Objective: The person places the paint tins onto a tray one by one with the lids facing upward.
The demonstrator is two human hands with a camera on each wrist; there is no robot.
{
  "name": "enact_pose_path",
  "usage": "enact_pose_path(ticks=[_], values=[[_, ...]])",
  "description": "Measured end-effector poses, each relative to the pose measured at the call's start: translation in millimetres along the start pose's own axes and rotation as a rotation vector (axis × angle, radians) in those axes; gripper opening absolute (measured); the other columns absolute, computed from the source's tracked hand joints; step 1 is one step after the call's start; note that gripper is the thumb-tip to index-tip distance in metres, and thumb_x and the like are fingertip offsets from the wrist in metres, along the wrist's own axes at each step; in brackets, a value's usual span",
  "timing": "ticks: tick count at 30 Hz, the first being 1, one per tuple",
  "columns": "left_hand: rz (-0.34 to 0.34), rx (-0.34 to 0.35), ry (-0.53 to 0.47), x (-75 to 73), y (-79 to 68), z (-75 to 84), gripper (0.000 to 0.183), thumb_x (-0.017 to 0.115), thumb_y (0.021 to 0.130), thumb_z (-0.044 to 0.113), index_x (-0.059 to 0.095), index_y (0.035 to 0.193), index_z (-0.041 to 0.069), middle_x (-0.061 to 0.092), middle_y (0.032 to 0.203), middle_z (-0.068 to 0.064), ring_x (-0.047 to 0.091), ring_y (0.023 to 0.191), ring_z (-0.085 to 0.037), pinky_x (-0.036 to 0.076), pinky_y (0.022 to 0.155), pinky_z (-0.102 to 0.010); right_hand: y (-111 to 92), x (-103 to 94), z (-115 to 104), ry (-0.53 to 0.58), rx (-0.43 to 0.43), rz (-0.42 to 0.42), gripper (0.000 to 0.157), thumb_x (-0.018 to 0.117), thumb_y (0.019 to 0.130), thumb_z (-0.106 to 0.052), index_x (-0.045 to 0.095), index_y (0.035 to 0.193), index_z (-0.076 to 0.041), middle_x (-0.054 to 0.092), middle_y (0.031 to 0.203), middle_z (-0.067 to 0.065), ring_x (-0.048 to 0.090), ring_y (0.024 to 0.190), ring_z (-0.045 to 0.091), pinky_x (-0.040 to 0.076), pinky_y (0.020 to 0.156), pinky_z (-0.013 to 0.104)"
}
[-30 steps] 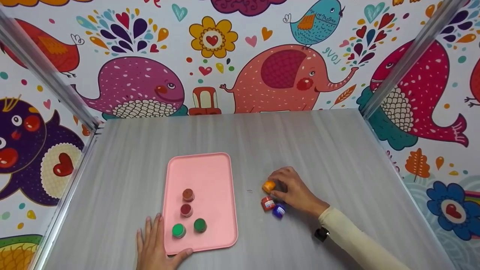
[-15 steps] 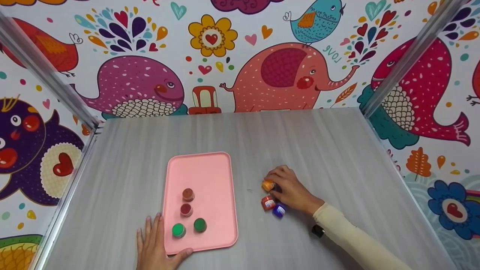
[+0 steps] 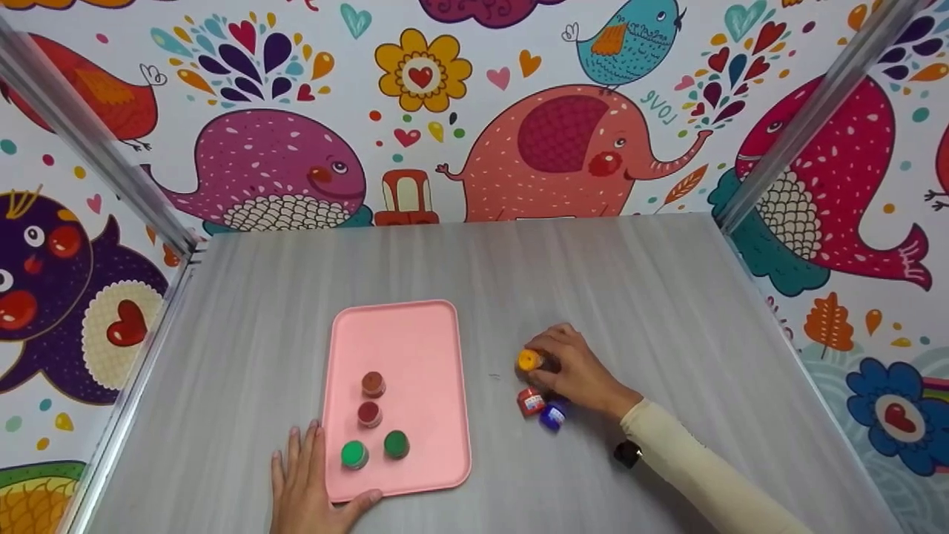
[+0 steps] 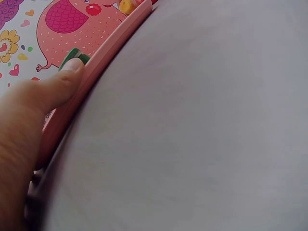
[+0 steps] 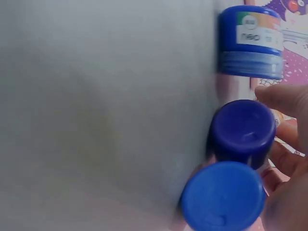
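My left hand [image 3: 300,482] lies beside the pink tray [image 3: 422,326], fingers straight along its left side, thumb over the near rim. In the left wrist view the thumb [image 4: 60,86] rests at the tray's rim, near a green-capped jar [image 4: 74,55]. My right hand [image 3: 582,371] pinches a small yellow-capped paint jar [image 3: 528,360] between thumb and fingers. Just below it lie a red paint jar [image 3: 531,402] and a blue paint jar [image 3: 553,416]. The right wrist view shows a purple jar [image 5: 244,127] and a bright blue jar [image 5: 224,197] close by the fingers.
On the tray stand a brown-capped jar [image 3: 373,383], a dark red one [image 3: 369,414], a light green one [image 3: 354,454] and a dark green one [image 3: 397,444]. Patterned wall panels [image 3: 415,163] with metal corner posts enclose the grey table [image 3: 593,274].
The yellow-capped jar, tilted a second ago, now has its cap turned up toward the head camera. My right hand has shifted slightly left and away from me; my left hand stays put.
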State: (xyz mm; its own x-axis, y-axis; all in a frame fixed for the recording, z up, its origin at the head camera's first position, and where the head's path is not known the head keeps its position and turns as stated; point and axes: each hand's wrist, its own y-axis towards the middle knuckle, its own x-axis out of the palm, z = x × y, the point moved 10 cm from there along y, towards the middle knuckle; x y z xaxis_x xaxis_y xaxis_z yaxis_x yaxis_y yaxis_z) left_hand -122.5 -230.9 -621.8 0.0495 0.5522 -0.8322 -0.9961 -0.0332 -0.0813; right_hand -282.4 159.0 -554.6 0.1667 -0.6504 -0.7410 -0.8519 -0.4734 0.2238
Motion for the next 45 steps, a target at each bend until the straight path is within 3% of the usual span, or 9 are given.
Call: enact_pose_path(ticks=[6, 12, 20, 30, 40, 45], values=[[0.003, -0.019, 0.032, -0.8, -1.8, -1.9, 0.148, 0.078, 0.075, 0.088, 0.015, 0.171, -0.006, 0.018, 0.178, -0.033, 0.003, 0.164, -0.056, -0.027, 0.126, -0.060, 6.9, 1.2, -2.2, 0.159, 0.060, 0.029, 0.032, 0.093, 0.091, -0.014, 0.081, 0.120, -0.015, 0.072, 0.120, -0.004, 0.059, 0.119, 0.023, 0.053, 0.108, 0.045], [-0.029, -0.042, 0.042, 1.5, -0.6, -2.9, 0.151, 0.076, 0.074, 0.092, 0.014, 0.172, -0.005, 0.015, 0.179, -0.031, 0.000, 0.165, -0.055, -0.030, 0.124, -0.060, 17.5, 14.3, -6.4, 0.225, 0.103, 0.007, 0.029, 0.091, 0.093, -0.013, 0.079, 0.119, -0.014, 0.073, 0.117, -0.004, 0.061, 0.118, 0.027, 0.052, 0.109, 0.053], [-0.052, -0.054, 0.006, 3.7, 1.2, -3.6, 0.150, 0.079, 0.075, 0.088, 0.014, 0.172, -0.006, 0.014, 0.179, -0.032, -0.001, 0.166, -0.056, -0.029, 0.124, -0.062, 34.7, 37.6, -26.8, 0.220, 0.096, -0.008, 0.030, 0.091, 0.093, -0.014, 0.078, 0.119, -0.011, 0.072, 0.118, 0.000, 0.062, 0.117, 0.028, 0.054, 0.107, 0.045], [-0.038, -0.048, 0.008, 3.8, 1.8, -1.6, 0.149, 0.078, 0.075, 0.088, 0.016, 0.172, -0.006, 0.015, 0.179, -0.032, 0.000, 0.165, -0.056, -0.028, 0.125, -0.063, 58.0, 70.2, -53.0, 0.251, 0.081, -0.077, 0.034, 0.088, 0.096, -0.018, 0.077, 0.126, -0.008, 0.067, 0.123, 0.002, 0.059, 0.120, 0.027, 0.054, 0.110, 0.046], [-0.073, -0.071, 0.015, 5.3, 1.3, -1.6, 0.146, 0.077, 0.078, 0.087, 0.014, 0.172, -0.005, 0.014, 0.179, -0.032, -0.002, 0.165, -0.056, -0.028, 0.124, -0.063, 76.8, 92.3, -66.6, 0.235, 0.030, -0.091, 0.029, 0.085, 0.094, -0.012, 0.077, 0.121, -0.007, 0.069, 0.111, 0.001, 0.058, 0.111, 0.028, 0.050, 0.094, 0.033], [-0.088, -0.092, 0.025, 5.6, 0.7, -3.1, 0.147, 0.075, 0.077, 0.089, 0.013, 0.173, -0.004, 0.013, 0.180, -0.031, -0.004, 0.165, -0.056, -0.028, 0.124, -0.064, 83.7, 103.0, -74.1, 0.242, 0.031, -0.099, 0.029, 0.088, 0.095, -0.015, 0.077, 0.121, -0.007, 0.069, 0.110, 0.000, 0.056, 0.110, 0.023, 0.049, 0.093, 0.032]])
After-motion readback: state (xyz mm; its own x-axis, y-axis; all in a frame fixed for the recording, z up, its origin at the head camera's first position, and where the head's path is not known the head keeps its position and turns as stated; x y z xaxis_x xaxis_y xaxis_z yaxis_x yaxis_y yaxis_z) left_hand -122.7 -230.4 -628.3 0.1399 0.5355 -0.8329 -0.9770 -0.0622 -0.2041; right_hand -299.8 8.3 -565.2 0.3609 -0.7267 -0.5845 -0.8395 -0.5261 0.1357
